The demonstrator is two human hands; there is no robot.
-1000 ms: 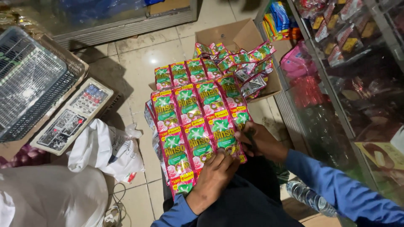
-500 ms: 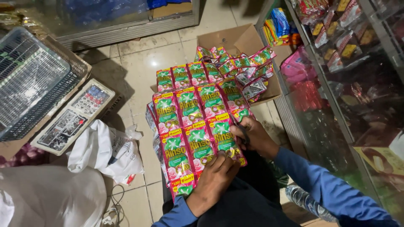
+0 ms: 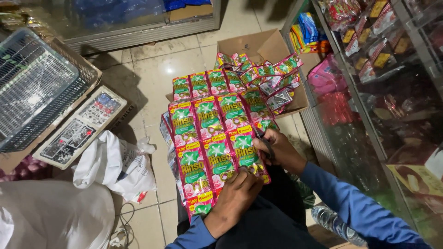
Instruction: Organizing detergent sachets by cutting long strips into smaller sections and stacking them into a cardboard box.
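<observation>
A large sheet of joined red-and-green sachets (image 3: 210, 138) lies across my lap and runs toward the floor. My left hand (image 3: 235, 193) presses down on its near lower part, fingers curled over the bottom sachets. At the sheet's right edge, my right hand (image 3: 281, 152) grips a dark tool that looks like scissors (image 3: 265, 143), its tip against the sachets. Both sleeves are blue.
An open cardboard box (image 3: 258, 46) with more sachet strips sits beyond the sheet. On the left are a wire basket (image 3: 32, 87), a flat electronic scale (image 3: 80, 129), a white plastic bag (image 3: 115, 163) and a white sack (image 3: 50, 216). A glass display case (image 3: 392, 101) of packets stands at right.
My right hand has shifted slightly left along the sheet's right edge. The left hand and the sheet have stayed almost where they were.
</observation>
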